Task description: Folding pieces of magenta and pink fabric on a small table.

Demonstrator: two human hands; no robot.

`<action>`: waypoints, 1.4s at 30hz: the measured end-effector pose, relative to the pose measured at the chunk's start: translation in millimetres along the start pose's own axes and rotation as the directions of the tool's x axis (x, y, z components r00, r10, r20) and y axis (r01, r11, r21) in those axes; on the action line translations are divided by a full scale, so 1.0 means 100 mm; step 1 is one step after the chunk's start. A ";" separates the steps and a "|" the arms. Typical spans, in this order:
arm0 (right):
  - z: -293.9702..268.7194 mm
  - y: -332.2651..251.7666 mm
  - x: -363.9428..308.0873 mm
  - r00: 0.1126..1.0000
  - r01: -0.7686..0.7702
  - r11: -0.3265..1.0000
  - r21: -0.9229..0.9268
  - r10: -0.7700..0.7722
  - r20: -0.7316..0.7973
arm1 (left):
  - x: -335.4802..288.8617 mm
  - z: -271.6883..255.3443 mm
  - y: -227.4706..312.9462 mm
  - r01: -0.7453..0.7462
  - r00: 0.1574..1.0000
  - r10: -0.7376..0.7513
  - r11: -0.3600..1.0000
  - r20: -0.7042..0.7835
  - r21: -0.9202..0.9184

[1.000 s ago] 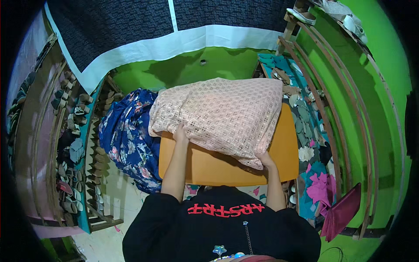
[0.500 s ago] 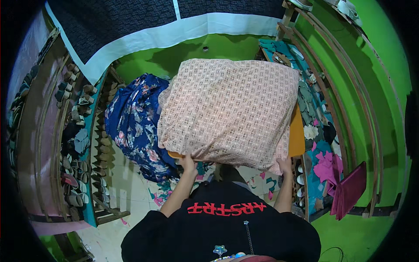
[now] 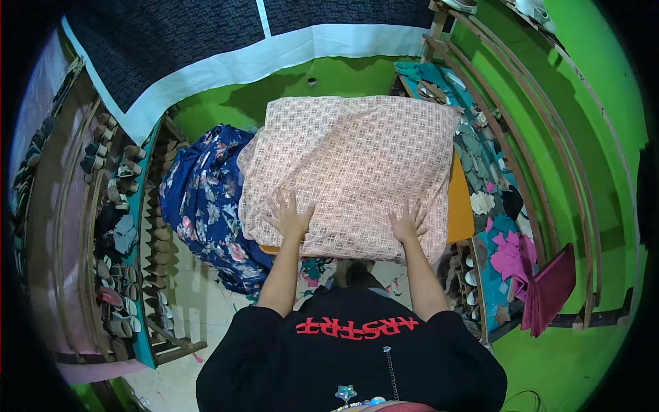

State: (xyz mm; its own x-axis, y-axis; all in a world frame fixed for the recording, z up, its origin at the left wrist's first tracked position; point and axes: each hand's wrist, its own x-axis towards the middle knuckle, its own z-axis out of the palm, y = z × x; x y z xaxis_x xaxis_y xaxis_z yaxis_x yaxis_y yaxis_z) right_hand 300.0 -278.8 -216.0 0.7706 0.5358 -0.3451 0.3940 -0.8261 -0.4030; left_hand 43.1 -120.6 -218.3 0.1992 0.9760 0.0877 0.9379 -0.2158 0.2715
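A pale pink openwork fabric [image 3: 357, 158] lies spread over an orange-topped table [image 3: 461, 202], whose right side shows past the cloth. My left hand [image 3: 291, 218] rests flat on the near left part of the fabric, fingers spread. On the near right part lies my right hand [image 3: 408, 223], its fingers also apart and pressing on the cloth. Neither hand holds anything. Small wrinkles run across the fabric between and beyond the hands. A dark blue floral cloth [image 3: 213, 199] hangs in a bunch beside the table's left end, touching the pink fabric.
Wooden racks with several shoes [image 3: 123, 275] stand at the left. At the right, a shelf carries fabric scraps, a bright pink cloth piece [image 3: 511, 255] and a folded maroon sheet [image 3: 551, 292]. A dark curtain with a white border [image 3: 329, 41] hangs behind. Scraps litter the tiled floor [image 3: 213, 305].
Both hands have let go of the fabric's near edge and moved up onto its surface, fingers now spread. The cloth's near right corner, earlier gripped, lies flatter.
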 end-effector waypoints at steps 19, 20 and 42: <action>-0.84 -0.50 0.94 0.947 0.150 0.974 0.167 -0.093 -0.306 | 1.09 -0.76 0.49 -0.001 0.986 -0.045 0.961 -0.158 -0.277; -0.91 -0.67 1.04 0.927 0.202 0.967 0.156 -0.137 -0.350 | 1.33 -0.69 0.50 -0.049 0.989 0.009 0.963 -0.149 -0.266; -1.55 -1.69 3.56 0.626 0.727 0.610 -0.316 -0.778 -0.062 | 3.58 0.15 0.54 -0.476 0.756 0.511 0.858 -0.408 0.192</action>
State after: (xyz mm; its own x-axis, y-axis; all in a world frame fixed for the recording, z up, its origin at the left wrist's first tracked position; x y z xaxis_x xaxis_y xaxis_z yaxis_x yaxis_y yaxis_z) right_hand 585.6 24.9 -139.3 0.2070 0.9668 0.1502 0.9585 -0.1697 -0.2289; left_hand 169.0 217.9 -186.7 0.5146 0.6164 0.5961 0.7644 -0.6447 0.0067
